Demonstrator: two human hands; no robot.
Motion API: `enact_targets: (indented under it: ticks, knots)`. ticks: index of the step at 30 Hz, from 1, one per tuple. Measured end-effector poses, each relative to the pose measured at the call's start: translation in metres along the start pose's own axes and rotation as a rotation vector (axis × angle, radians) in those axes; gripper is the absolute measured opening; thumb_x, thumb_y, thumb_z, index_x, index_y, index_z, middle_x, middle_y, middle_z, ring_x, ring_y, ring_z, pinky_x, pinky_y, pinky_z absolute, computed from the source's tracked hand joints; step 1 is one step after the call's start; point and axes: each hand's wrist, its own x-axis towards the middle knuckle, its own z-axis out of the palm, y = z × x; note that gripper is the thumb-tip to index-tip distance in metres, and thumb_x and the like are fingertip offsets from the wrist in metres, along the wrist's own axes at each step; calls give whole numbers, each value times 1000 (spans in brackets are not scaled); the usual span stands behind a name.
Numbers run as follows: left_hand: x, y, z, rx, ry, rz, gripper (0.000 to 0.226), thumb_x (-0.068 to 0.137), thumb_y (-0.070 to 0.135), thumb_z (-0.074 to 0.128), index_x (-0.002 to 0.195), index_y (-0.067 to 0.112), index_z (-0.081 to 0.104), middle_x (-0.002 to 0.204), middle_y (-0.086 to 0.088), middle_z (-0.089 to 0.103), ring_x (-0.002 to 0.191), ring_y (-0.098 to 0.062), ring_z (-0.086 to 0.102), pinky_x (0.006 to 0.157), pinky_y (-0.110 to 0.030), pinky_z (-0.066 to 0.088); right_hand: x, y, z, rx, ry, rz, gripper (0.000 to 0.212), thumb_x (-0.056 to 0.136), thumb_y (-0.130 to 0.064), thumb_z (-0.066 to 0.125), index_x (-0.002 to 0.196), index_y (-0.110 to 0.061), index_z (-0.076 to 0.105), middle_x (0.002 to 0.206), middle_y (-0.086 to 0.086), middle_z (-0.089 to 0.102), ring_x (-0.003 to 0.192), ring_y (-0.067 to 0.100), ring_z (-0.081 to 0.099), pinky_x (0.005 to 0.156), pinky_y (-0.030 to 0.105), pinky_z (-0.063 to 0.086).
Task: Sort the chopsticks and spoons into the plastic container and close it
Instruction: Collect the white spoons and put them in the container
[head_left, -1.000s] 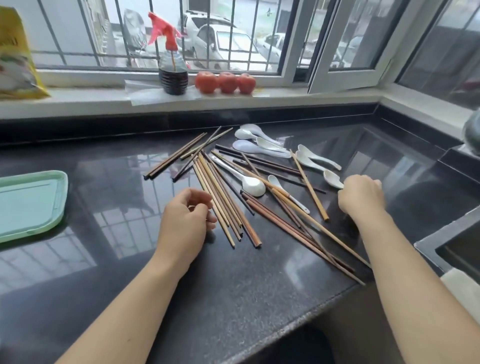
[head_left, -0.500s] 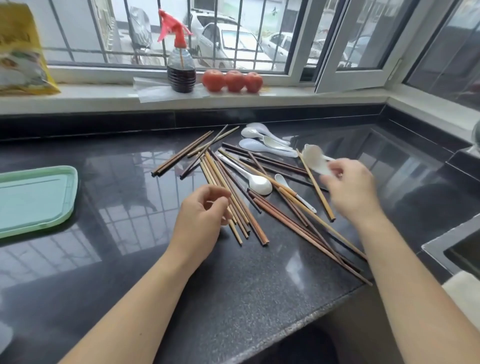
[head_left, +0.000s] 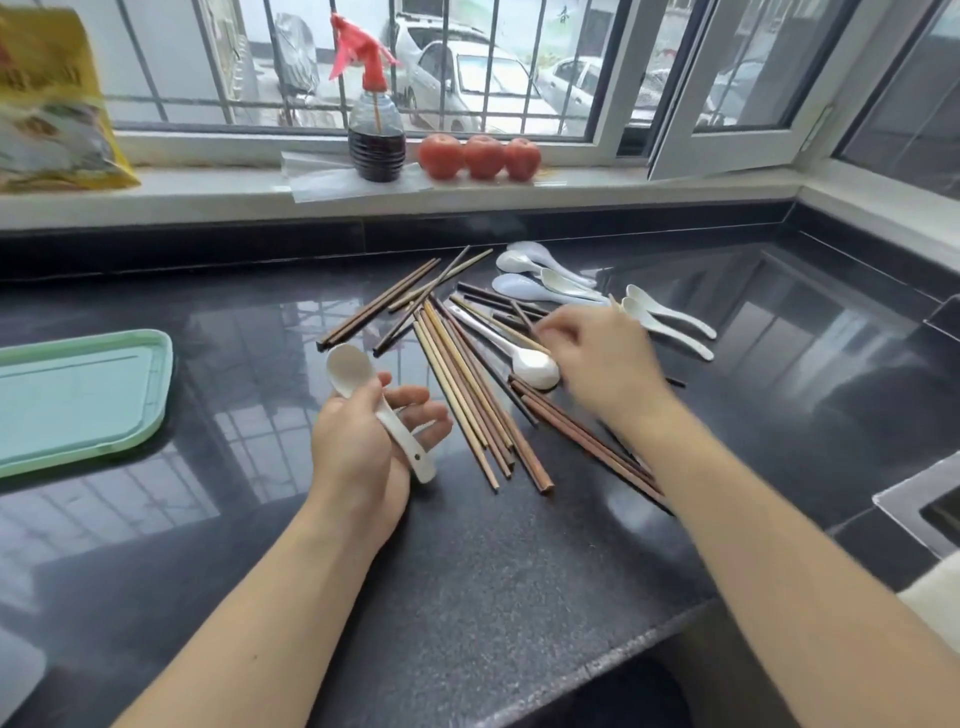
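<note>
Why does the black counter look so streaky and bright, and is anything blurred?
Head view: the polished counter mirrors the barred window, hence the pale streaks; the right hand is smeared by motion over the chopsticks; the left hand, holding a white spoon, is sharper; the wide lens bows the window frame.

Seven white spoons (head_left: 528, 360) counted: one held, six on the tabletop (head_left: 467, 571). Chopsticks (head_left: 462, 395): a crossed heap, overlapped, exact count unclear. Three tomatoes (head_left: 483, 156), one spray bottle (head_left: 376, 130), one green lid (head_left: 78, 395).
</note>
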Motion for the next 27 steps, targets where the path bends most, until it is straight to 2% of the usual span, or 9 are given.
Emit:
enact_targets:
  ticks: [3,5,9,12,14,19,22,24,27]
  knots:
    - [4,-2,-2,88,-17,-18,26,109,15,38,132,6,50,73,-9,65,52,-19,62,49,-33,54,31,86,-23,-301,133,301,33,91,-6,51,111,-14,77,113,17,70,108,40,60,94,40,50]
    - [3,0,-1,99,-54,-28,26,108,10,41,131,9,51,75,-9,66,53,-20,62,50,-34,55,31,123,-29,-381,114,413,35,93,-6,50,118,-12,74,121,21,66,114,45,55,101,43,47]
    - [3,2,-2,53,-104,-55,24,104,8,47,128,11,50,85,-12,66,60,-22,64,54,-35,58,26,147,-27,-402,29,387,26,99,-16,56,117,-15,74,121,18,67,117,43,54,98,43,46]
    - [6,2,-3,-2,-113,-72,24,106,24,47,127,13,49,92,-12,63,64,-23,66,57,-35,58,28,143,-24,-407,47,338,22,98,-13,57,104,-12,78,108,17,72,108,42,57,91,42,49]
    - [5,1,-4,-30,-91,-85,36,107,39,42,129,11,50,95,-12,62,67,-22,66,60,-35,59,29,143,-24,-378,73,370,18,96,-12,60,99,-10,78,103,17,73,105,41,59,91,43,52]
    - [6,4,-5,-100,-50,-129,56,108,54,29,126,7,54,110,-16,62,82,-26,70,72,-40,60,18,130,-32,-106,241,555,21,93,-18,69,111,-18,79,113,8,75,117,27,58,104,30,44]
    - [5,6,-3,-163,-39,-149,51,110,47,32,121,3,56,113,-17,62,93,-29,70,83,-43,59,-4,80,-31,84,309,491,21,90,-18,74,111,-19,79,99,-3,77,104,13,63,93,16,41]
    - [3,6,0,-222,-50,-159,49,110,43,34,125,2,56,114,-17,63,98,-31,71,91,-45,59,-19,34,-23,327,268,417,21,86,-16,78,107,-20,80,87,-13,76,91,9,71,84,16,51]
    - [3,4,1,-259,-60,-149,50,111,42,34,134,2,53,117,-17,62,103,-31,71,95,-47,58,-39,-32,3,607,87,297,20,86,-7,79,104,-16,80,88,-14,77,88,0,73,81,13,55]
